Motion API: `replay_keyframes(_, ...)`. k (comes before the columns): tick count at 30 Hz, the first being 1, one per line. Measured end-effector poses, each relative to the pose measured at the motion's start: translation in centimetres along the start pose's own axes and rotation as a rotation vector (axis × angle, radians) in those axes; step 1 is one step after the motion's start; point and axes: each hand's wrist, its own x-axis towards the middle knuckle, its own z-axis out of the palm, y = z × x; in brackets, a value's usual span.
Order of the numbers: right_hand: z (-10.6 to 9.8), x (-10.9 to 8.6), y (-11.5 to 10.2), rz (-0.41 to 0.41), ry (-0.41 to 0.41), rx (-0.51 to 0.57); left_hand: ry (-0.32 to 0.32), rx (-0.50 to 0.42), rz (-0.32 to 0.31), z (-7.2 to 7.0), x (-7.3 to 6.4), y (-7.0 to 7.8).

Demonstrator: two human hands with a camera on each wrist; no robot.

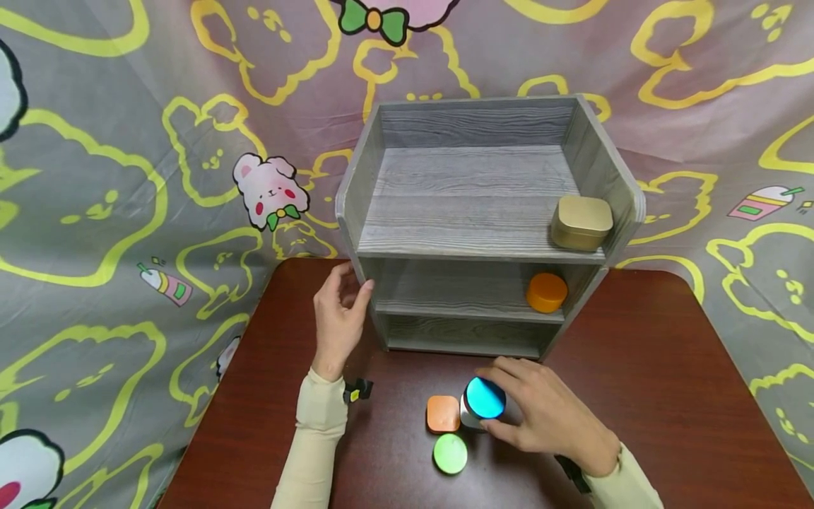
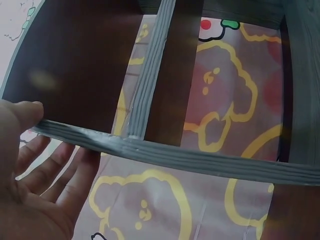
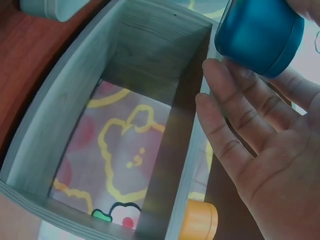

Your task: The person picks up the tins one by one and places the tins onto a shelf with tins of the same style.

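Note:
My right hand [image 1: 540, 406] pinches a round jar with a shiny blue top [image 1: 485, 398] between thumb and fingers, low over the front of the table. In the right wrist view the blue jar [image 3: 260, 35] shows its smooth side, the other fingers spread below it. Partly hidden under it in the head view is a white container [image 1: 470, 418]. Beside that lie an orange rounded-square container [image 1: 443, 413] and a round green-topped one [image 1: 450, 454]. My left hand [image 1: 340, 311] holds the left side panel of a grey wooden shelf [image 1: 364, 191], thumb and fingers on opposite faces.
On the shelf's top tier, at the right, stands a gold tin [image 1: 581, 223]. A round orange jar [image 1: 547, 293] sits on the tier below, also at the right. The shelf rests on a dark red-brown table [image 1: 668, 396], with patterned cloth [image 1: 210, 162] hanging behind and beside it.

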Motion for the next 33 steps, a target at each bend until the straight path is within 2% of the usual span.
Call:
replay_keyframes(8,-1.0,0.9,0.0,-0.012,-0.008,-0.019,0.007,0.021,-0.008,-0.1,0.2,-0.1)
replay_keyframes(22,-2.3,2.7,0.2,0.015,-0.021,-0.043,0.011,-0.024,-0.042,-0.3,0.3,-0.1)
replay_keyframes(33,-3.1,4.3,0.5,-0.012,0.027,-0.053,-0.009,0.003,-0.033,-0.5,0.6,-0.4)
